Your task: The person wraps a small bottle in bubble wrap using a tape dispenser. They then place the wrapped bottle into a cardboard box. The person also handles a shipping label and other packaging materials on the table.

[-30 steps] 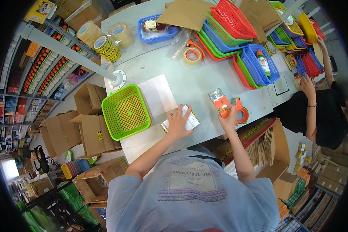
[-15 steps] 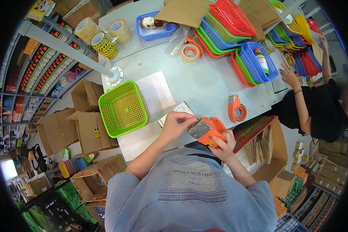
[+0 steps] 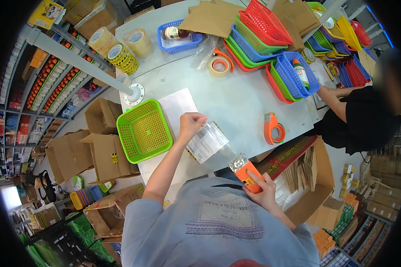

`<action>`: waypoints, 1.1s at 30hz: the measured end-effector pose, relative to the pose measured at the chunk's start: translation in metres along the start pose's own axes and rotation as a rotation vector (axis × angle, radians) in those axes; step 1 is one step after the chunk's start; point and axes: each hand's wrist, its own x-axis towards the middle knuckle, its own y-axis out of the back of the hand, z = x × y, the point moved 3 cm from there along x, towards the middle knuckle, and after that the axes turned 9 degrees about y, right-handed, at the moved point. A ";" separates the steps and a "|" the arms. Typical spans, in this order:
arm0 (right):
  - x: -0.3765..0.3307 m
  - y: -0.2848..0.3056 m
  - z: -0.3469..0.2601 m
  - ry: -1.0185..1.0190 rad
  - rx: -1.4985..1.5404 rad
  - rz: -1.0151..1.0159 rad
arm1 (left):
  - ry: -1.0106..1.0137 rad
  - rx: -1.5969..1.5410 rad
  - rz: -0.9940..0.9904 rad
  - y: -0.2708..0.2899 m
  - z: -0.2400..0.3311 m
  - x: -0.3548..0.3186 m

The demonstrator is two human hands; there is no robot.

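Observation:
My right hand [image 3: 263,190] is wrapped round an orange tape dispenser [image 3: 246,175], its metal front end pointing toward the table. From that end a strip of clear tape [image 3: 226,148] runs up and left to my left hand [image 3: 191,126], whose fingertips are pinched on its free end. Beneath the strip lies a small flat package with a white printed label [image 3: 206,145], close to the table's near edge. A light green basket [image 3: 125,149] stands just left of my left hand, and nothing is visible inside it.
A second orange tape dispenser [image 3: 272,130] rests at the right. Stacked coloured baskets [image 3: 254,55] fill the far right, one holding a bottle [image 3: 301,73]. Tape rolls [image 3: 140,42] and a white post [image 3: 87,62] stand far left. Another person [image 3: 356,111] works at right.
My left hand has moved up and left, drawing tape out over the package. The dispenser has shifted down and right in my right hand. The other person's arms have lowered.

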 end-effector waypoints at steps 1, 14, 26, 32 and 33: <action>0.005 -0.004 0.003 -0.025 -0.001 -0.012 | 0.004 0.006 -0.002 -0.001 -0.002 0.006; 0.026 -0.035 0.028 -0.026 0.050 -0.050 | 0.105 0.112 0.023 -0.004 -0.034 0.034; 0.022 -0.056 0.051 -0.079 0.059 -0.067 | 0.263 0.112 -0.035 -0.014 -0.046 0.034; 0.027 -0.080 0.067 -0.058 0.059 -0.044 | 0.339 0.272 -0.128 -0.022 -0.085 0.042; 0.026 -0.081 0.067 -0.061 0.055 -0.044 | 0.281 0.361 -0.115 -0.020 -0.087 0.043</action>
